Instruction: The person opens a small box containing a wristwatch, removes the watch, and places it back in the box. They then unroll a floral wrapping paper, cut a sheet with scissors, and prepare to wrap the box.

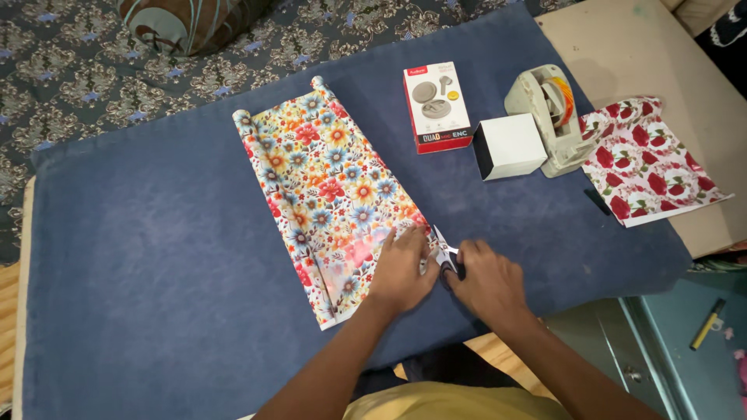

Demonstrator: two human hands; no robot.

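A sheet of flowered wrapping paper (327,179) lies flat on the blue cloth (156,249), its far end rolled. My left hand (401,272) presses flat on the paper's near right corner. My right hand (486,280) grips a pair of scissors (443,250) whose blades point at the paper's right edge, right beside my left hand. The scissor handles are hidden in my fingers.
Beyond the paper lie a white and red earbud box (436,107), a plain white box (510,145) and a beige tape dispenser (551,117). A red rose-print sheet (646,163) and a black pen (597,202) lie at the right. A bolster (183,23) is at the far left.
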